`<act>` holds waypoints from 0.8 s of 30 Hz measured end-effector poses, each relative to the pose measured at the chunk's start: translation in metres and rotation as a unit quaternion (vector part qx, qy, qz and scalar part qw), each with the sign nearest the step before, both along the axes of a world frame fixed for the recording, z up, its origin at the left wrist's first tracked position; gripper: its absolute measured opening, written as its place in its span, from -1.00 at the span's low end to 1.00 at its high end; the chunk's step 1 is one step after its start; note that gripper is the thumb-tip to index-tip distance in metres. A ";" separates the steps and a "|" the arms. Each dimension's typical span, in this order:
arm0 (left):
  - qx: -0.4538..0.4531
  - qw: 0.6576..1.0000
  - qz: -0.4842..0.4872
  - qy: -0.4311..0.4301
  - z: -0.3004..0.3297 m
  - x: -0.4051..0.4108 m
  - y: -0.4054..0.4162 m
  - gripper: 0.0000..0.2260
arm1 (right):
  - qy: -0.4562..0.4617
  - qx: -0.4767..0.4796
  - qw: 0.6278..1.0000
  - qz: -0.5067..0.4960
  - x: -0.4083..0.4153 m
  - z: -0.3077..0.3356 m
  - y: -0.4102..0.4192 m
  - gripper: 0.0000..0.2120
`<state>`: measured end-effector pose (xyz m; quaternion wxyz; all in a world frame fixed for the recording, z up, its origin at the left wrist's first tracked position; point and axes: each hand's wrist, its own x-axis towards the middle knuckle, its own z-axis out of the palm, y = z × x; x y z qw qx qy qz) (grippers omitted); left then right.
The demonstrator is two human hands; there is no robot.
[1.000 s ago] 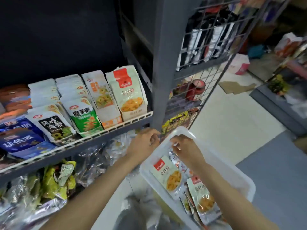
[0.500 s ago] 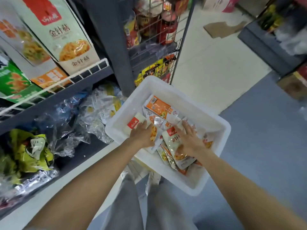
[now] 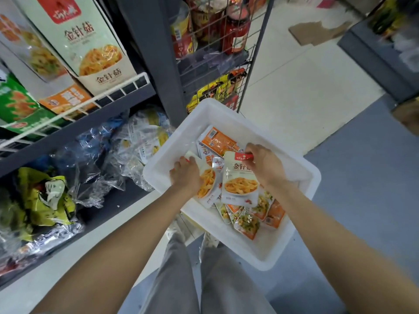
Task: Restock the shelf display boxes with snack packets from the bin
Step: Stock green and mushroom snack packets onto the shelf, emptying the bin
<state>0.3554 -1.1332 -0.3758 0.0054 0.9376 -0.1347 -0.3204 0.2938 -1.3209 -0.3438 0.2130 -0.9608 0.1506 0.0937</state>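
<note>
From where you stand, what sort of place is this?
Most likely a small grocery shop. A grey shelf carries display boxes of snack packets, a wire rack holds jars, and both hands pick packets from a white bin.

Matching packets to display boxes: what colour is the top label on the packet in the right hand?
Red, on a pale packet; head view.

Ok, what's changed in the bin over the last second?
Both hands dropped from the shelf edge into the white bin. The right hand now pinches a mushroom packet by its top, lifted; the left hand grips another packet. The bin itself stayed put.
</note>
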 end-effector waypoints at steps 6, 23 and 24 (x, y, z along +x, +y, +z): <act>0.062 0.997 0.042 0.011 -0.004 -0.003 -0.015 0.04 | -0.044 0.040 0.998 -0.010 0.001 0.010 0.001 -0.84; -0.174 0.976 0.132 0.025 0.023 -0.001 -0.003 -0.62 | -0.042 0.217 0.964 -0.147 -0.014 0.018 -0.008 -0.94; -0.217 0.965 0.142 0.034 0.034 0.004 0.002 -0.66 | -0.049 0.227 0.961 -0.147 -0.009 0.022 -0.004 -0.94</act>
